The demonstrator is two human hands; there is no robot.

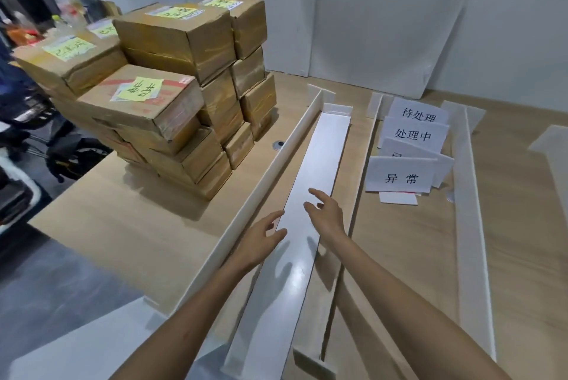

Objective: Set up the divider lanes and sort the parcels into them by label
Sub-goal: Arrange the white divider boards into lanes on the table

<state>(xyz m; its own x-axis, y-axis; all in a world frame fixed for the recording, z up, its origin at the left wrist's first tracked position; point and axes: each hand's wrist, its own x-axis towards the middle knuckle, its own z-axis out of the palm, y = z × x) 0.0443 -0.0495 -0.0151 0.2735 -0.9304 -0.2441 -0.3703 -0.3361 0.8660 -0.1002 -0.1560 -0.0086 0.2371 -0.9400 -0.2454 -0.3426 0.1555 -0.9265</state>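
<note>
The fingers (273, 217) of my left hand (259, 241) are spread and loosely straight, holding nothing. They hang just above the left edge of the long white panel (319, 164), and their shadow falls on its surface beneath. My right hand (327, 215) is much the same: fingers (317, 195) fanned apart, thumb out, closed round nothing, poised over the panel's right half. I cannot tell whether any fingertip actually touches the panel.

The panel lies flat on the bench (123, 226), running away from me, and both hands are over its middle stretch. An upright divider (276, 173) stands along its left side, just beside my left fingers. A thinner divider strip (364, 164) runs past on the right of my right hand. Beyond that strip the label cards (412, 136) lean overlapped in a row, well apart from my fingers. The stacked parcels (184, 96), brown boxes with yellow notes on top, sit on the bench left of the upright divider and farther off than my hands.

Both bare forearms stretch forward and converge toward the panel, palms turned down, the right hand slightly ahead of the left.
</note>
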